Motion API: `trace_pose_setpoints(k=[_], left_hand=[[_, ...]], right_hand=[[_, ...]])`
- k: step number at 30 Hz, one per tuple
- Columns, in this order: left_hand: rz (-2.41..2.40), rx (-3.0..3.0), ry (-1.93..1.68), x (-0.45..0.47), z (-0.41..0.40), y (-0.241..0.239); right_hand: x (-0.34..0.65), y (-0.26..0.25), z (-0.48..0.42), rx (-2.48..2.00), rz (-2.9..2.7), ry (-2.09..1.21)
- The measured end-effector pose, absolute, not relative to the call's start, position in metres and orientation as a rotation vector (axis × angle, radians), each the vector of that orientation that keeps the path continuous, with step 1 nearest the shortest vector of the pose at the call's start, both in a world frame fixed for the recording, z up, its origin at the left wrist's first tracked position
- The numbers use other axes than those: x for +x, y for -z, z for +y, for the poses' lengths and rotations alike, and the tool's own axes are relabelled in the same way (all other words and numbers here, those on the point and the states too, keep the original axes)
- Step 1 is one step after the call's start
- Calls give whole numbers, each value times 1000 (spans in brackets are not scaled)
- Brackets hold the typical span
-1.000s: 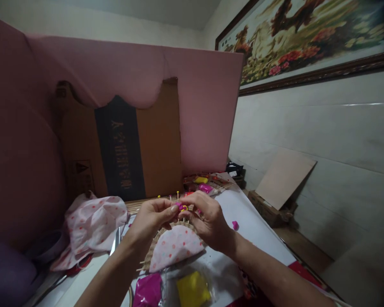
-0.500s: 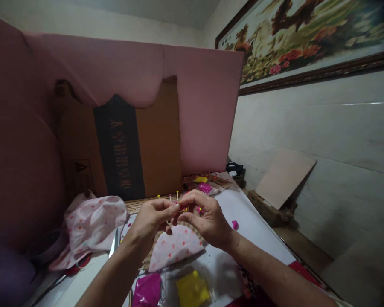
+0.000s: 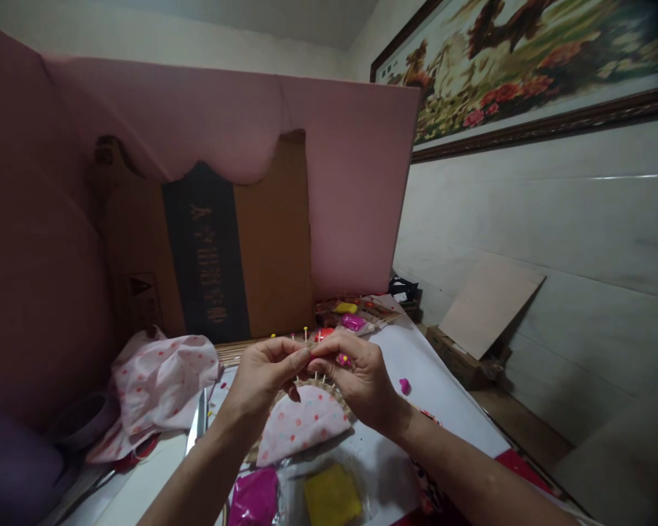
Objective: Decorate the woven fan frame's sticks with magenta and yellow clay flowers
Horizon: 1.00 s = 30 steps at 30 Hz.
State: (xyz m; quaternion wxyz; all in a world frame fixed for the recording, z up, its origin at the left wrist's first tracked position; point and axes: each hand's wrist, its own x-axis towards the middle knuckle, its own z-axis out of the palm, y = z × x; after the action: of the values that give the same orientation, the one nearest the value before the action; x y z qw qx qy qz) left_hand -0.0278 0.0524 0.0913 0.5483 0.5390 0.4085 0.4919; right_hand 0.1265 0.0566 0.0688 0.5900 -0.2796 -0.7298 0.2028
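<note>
My left hand [image 3: 267, 371] and my right hand [image 3: 365, 380] meet fingertip to fingertip above the table. Thumb and forefinger of each are pressed together in a pinch; whatever small thing lies between them is mostly hidden by the fingers. Just below them is a half-round piece of white cloth with pink dots [image 3: 305, 422], edged by a woven straw-like rim. Small sticks with yellow and pink tips, such as the yellow tip [image 3: 305, 329], stand up behind the fingers. A pink-and-yellow flower shape [image 3: 345, 360] shows beside my right hand.
Packets of magenta clay [image 3: 255, 497] and yellow clay [image 3: 333, 495] lie in front. A magenta lump [image 3: 404, 386] sits to the right. Scissors [image 3: 198, 420] and crumpled dotted cloth [image 3: 161, 383] are at left. A cardboard sheet [image 3: 277, 248] stands behind.
Both hands stay nearly in place, with the right fingers shifting slightly and the fingertips drawing closer together. The view has moved a little.
</note>
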Motion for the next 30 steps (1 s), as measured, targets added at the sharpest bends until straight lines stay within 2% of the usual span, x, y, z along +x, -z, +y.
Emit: trace_pose_setpoints(k=[30], left_hand=[[1018,1389,-1042,-31,57,-91]], right_hand=[[132,-74,59,-665,-1919,-283]])
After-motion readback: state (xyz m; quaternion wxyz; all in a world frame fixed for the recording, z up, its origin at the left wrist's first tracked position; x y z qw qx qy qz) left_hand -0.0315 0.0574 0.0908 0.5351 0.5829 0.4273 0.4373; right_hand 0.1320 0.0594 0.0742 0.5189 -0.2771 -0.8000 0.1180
